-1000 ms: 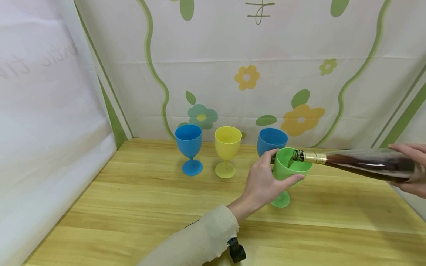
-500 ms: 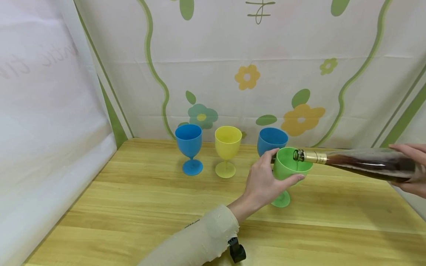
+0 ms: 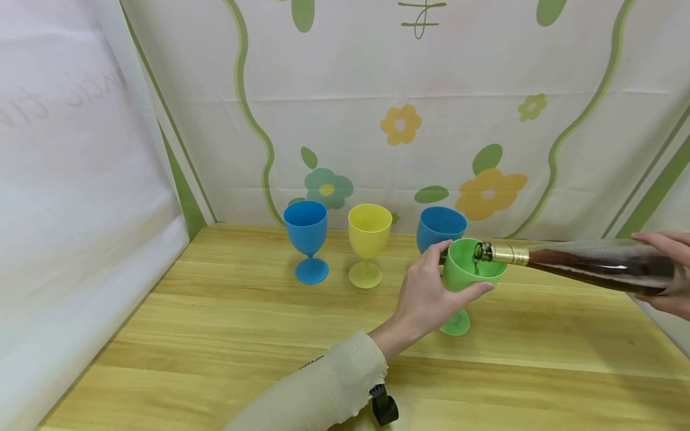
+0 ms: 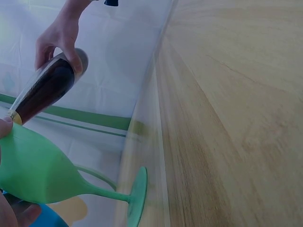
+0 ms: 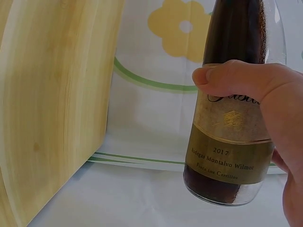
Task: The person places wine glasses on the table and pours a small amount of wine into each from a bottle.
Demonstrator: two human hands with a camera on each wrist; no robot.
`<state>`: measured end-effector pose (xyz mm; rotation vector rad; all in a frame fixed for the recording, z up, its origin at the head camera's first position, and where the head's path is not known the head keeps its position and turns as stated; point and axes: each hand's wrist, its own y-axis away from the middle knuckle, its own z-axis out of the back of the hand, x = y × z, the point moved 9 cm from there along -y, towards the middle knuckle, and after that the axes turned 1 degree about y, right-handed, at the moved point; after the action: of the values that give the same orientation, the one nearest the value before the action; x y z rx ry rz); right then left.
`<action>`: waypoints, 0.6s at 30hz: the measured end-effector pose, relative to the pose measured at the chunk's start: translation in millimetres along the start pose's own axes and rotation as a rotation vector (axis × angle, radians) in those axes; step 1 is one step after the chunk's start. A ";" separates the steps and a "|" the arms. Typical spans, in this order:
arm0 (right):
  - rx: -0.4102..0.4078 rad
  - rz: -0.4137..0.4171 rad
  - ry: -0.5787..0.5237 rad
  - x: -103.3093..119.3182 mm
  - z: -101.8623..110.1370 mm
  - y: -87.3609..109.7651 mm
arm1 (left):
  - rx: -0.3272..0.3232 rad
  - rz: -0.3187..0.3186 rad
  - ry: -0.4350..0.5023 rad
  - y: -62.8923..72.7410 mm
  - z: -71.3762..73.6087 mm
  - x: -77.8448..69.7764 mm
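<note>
**Holding a bottle (image 3: 587, 262) tipped over a green cup (image 3: 457, 277)**

In front of a flower-printed cloth (image 3: 334, 120), works over the right part of a wooden table (image 3: 215, 335). Grips the bottle in the right hand (image 5: 284, 99) around its labelled lower part, well over on its side, probably for a slow, controlled flow. Has a blue cup (image 3: 305, 230), a yellow cup (image 3: 369, 236) and a second blue cup (image 3: 441, 224) standing near the back, perhaps lined up there to leave working room in front. Clasps the green cup by its bowl in the left hand (image 3: 428, 293), just in front of the second blue cup, leaning toward the bottle, presumably to catch liquid cleanly. Cannot tell if resting on the table or slightly lifted.

Slants the left hand up and away from the near side, with thumb across the bowl's front and fingers behind. Lays the right thumb over the label, wrapping from the far right. Sets the bottle's mouth just inside the rim, above what looks like a thin stream (image 3: 476, 267).
</note>
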<state>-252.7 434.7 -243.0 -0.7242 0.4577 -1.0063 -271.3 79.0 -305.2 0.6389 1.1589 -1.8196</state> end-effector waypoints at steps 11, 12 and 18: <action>0.029 -0.011 0.010 -1.6 -1.2 3.1 | -0.005 -0.006 0.002 -0.5 0.4 -0.6; 0.031 -0.007 0.017 -1.6 -1.4 3.8 | -0.004 -0.006 0.004 -0.6 0.2 -0.7; 0.009 -0.003 -0.031 -2.5 -4.4 10.7 | -0.005 0.000 0.008 -0.7 0.2 -0.2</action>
<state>-250.4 439.0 -253.8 -0.7314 0.4248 -0.9985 -271.9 79.0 -304.7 0.6445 1.1682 -1.8150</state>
